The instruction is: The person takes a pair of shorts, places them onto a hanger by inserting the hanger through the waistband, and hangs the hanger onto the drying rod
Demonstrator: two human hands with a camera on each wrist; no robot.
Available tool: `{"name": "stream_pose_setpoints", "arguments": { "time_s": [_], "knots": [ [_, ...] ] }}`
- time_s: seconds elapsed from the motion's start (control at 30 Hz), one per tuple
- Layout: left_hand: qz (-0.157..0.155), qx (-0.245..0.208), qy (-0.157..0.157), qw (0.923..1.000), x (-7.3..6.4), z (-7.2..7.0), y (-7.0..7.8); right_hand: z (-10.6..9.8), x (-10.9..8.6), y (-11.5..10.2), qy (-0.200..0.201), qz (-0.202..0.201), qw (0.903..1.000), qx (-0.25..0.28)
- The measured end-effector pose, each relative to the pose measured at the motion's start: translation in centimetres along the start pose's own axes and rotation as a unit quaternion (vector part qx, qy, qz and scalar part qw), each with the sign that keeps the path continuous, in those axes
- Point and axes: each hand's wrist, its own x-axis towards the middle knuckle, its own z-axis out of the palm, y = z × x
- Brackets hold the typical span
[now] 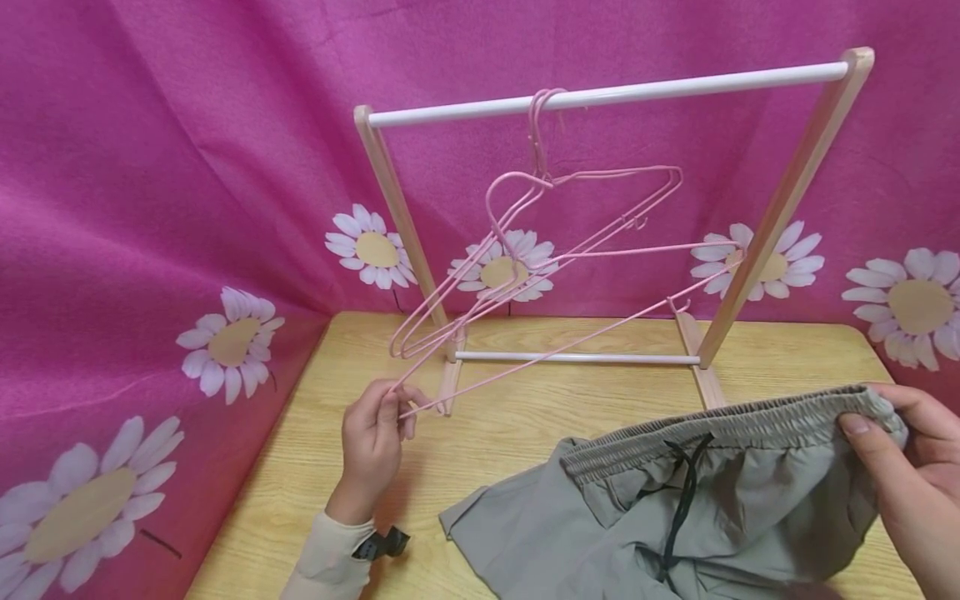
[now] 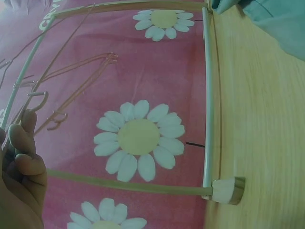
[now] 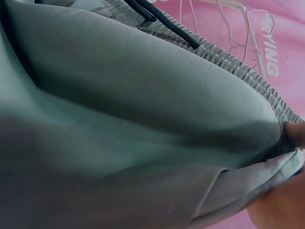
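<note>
My left hand (image 1: 378, 433) grips one end of a pink wire clothes hanger (image 1: 592, 329), whose hook points up and to the left in front of the rack. In the left wrist view, curled fingers (image 2: 24, 157) hold the hanger near a small hook on its bar. My right hand (image 1: 918, 458) pinches the elastic waistband of grey-green drawstring shorts (image 1: 750, 500), thumb in front. The black drawstring (image 1: 682, 517) dangles from the waistband's middle. In the right wrist view the shorts (image 3: 143, 95) fill most of the picture, the thumb at the waistband's end.
A small clothes rack with a white top rail (image 1: 697, 86) and wooden posts (image 1: 787, 200) stands at the back of the wooden table (image 1: 300, 467). Pink hangers (image 1: 622, 173) hang on the rail behind the held one. A magenta cloth with daisies (image 1: 225, 125) surrounds the table.
</note>
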Motion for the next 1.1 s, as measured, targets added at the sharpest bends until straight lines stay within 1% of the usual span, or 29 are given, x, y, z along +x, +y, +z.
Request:
{"name": "stream_pose_setpoints", "arguments": {
  "time_s": [0.07,0.33,0.47,0.63,0.77,0.9,1.1],
  "knots": [
    [0.001,-0.005,-0.002,1.0,-0.2,-0.2,-0.1,0.0,0.0,0.0,0.0,-0.001,1.0,0.004],
    [0.007,-0.019,0.0,0.9998,-0.5,-0.9,-0.3,-0.1,0.0,-0.1,-0.004,0.002,1.0,-0.008],
    [0.007,-0.032,-0.001,0.9994,-0.7,-1.1,-0.3,-0.1,0.0,0.0,-0.002,0.003,1.0,0.007],
    [0.012,-0.047,-0.011,0.9988,-1.0,-1.4,-0.3,0.0,0.0,0.2,-0.003,0.0,0.9997,0.025],
    [0.006,-0.062,-0.016,0.998,-1.3,-1.6,-0.1,0.0,0.0,0.2,-0.006,0.001,0.9997,0.022],
    [-0.001,-0.08,-0.013,0.9967,-1.6,-1.8,0.0,0.1,0.0,0.1,-0.003,0.004,0.9998,0.017],
    [-0.003,-0.1,-0.016,0.9948,-1.7,-2.2,0.1,0.1,-0.1,0.1,-0.002,0.006,0.9998,0.019]
  ]
}}
